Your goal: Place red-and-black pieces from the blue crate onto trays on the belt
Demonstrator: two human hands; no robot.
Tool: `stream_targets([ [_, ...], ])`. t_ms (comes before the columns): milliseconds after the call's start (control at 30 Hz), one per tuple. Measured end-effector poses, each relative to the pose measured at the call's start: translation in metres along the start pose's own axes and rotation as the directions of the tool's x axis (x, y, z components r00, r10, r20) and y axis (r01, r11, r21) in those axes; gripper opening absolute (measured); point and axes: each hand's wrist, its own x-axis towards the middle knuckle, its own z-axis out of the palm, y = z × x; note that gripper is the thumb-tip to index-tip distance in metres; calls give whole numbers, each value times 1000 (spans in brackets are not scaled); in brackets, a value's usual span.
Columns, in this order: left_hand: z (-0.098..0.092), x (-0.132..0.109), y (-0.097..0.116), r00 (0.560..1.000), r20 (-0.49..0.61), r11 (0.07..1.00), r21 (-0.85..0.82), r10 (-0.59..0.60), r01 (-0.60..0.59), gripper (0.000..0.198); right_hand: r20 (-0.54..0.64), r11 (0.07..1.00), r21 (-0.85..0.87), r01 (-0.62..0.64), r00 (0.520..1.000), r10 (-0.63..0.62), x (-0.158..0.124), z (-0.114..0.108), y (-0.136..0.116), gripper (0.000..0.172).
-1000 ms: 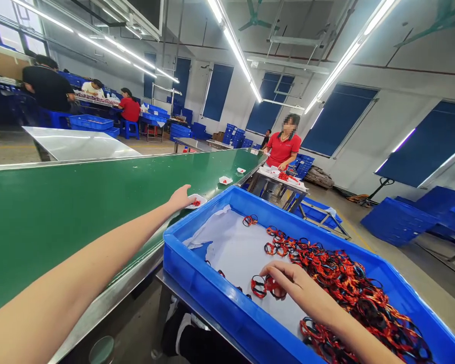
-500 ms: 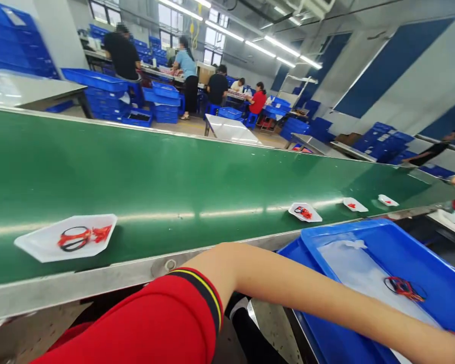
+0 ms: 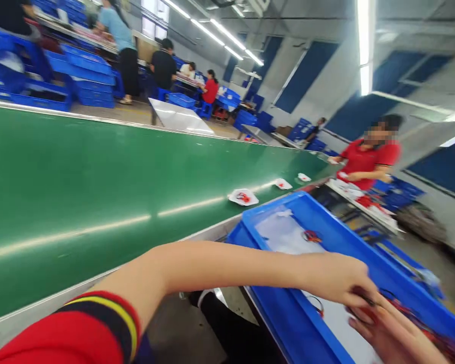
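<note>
My left hand (image 3: 335,278) reaches across from the lower left, its red sleeve at the bottom edge, and hangs over a blue plastic crate (image 3: 288,212). My right hand (image 3: 389,331) is at the lower right, touching or almost touching my left hand. A blurred dark red bit shows between them, too blurred to name. A red-and-black cord bracelet (image 3: 313,236) lies on the crate's white liner (image 3: 284,230). More bracelets (image 3: 436,341) are heaped at the lower right corner, partly hidden by my right hand.
A green conveyor belt (image 3: 98,172) with a metal edge runs along the left, carrying several white trays, one holding a bracelet (image 3: 243,197). A person in a red shirt (image 3: 371,159) stands at a table on the right. Stacked blue crates stand farther back.
The view has swung left across the belt and back toward the crate. My left hand has come from a tray on the belt to beside my right hand over the crate.
</note>
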Motion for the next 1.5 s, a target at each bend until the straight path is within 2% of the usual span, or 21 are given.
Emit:
stream_targets([
  [33,0,-1,0,997,-75,999,-34,1,-3,14,-9,985,172,-27,1000,29,-4,0,-10,32],
  [67,1,-3,0,992,-127,996,-90,-13,2,12,-2,968,247,-52,999,54,-7,1,-21,33],
  [133,1,-8,3,971,-217,963,-265,-100,39,16,-93,970,240,42,995,-20,-9,6,-42,43],
  [167,0,-9,5,948,-254,926,-367,-191,89,19,-128,973,204,112,988,-86,-10,7,-51,49],
  [233,-1,-9,8,891,-228,801,-559,-394,212,35,-225,967,78,243,949,-220,-12,8,-65,57],
  [300,-2,-6,8,844,-94,661,-670,-528,338,49,-276,946,-102,307,905,-323,-15,6,-72,61],
  [333,-2,-3,8,833,-19,590,-714,-553,376,53,-284,931,-162,327,888,-362,-17,6,-73,63],
  [433,-3,2,8,858,106,488,-784,-503,383,53,-277,889,-254,381,852,-444,-20,6,-72,65],
  [500,-4,3,9,880,122,478,-801,-460,360,49,-268,877,-264,400,843,-466,-20,7,-70,66],
  [567,-5,3,10,882,147,463,-806,-448,369,45,-258,876,-265,402,846,-466,-19,7,-69,66],
  [700,-10,2,14,835,240,371,-811,-495,452,33,-235,876,-277,394,856,-460,-19,6,-71,67],
  [833,-13,4,16,795,271,295,-825,-542,482,23,-227,892,-260,371,874,-429,-23,5,-78,69],
  [1000,-13,4,14,748,347,144,-852,-565,504,25,-237,909,-211,360,883,-405,-27,3,-84,71],
  [1067,-13,4,12,747,368,109,-857,-553,503,25,-233,915,-193,355,889,-395,-27,2,-85,71],
  [1300,-14,2,11,809,393,119,-867,-437,485,36,-205,906,-140,401,883,-422,-30,-1,-87,70],
  [1500,-14,4,10,854,268,203,-899,-447,388,34,-258,884,-69,462,848,-463,-28,-2,-85,69],
])
